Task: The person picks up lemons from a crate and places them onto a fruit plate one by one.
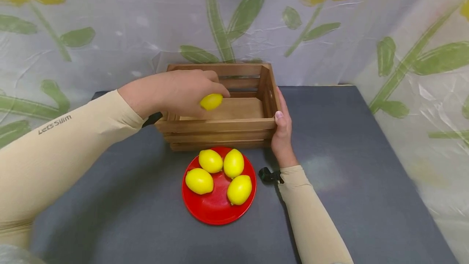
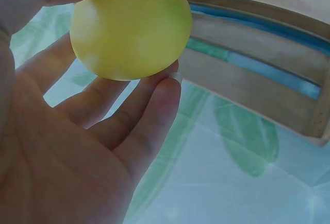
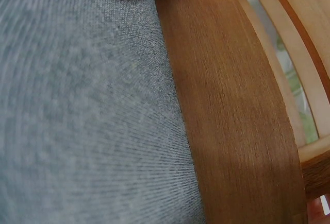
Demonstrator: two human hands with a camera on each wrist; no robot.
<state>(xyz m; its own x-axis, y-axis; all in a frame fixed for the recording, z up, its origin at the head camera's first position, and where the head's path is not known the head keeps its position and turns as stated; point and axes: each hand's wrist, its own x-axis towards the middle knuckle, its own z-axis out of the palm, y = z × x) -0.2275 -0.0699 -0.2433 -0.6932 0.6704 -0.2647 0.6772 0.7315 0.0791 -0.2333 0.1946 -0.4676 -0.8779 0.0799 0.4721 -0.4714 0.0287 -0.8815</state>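
My left hand [image 1: 183, 91] holds a yellow lemon [image 1: 211, 102] above the wooden crate [image 1: 220, 126]. In the left wrist view the lemon [image 2: 131, 28] sits between the thumb and the curled fingers [image 2: 154, 121], with crate slats behind it. At the crate's right end, my right hand [image 1: 283, 133] grips the side near the front corner, its thumb at the rim and its fingers along the outer face. Several more lemons [image 1: 199, 181] lie on a red plate [image 1: 214, 215] just in front of the crate. The right wrist view shows the crate's wooden side [image 3: 232, 105] up close.
A dark grey tabletop [image 1: 348, 174] lies under the crate and plate. Behind it hangs a pale sheet [image 1: 139, 31] printed with yellow flowers and green leaves, close to the crate's back. The same sheet continues along the right side of the table.
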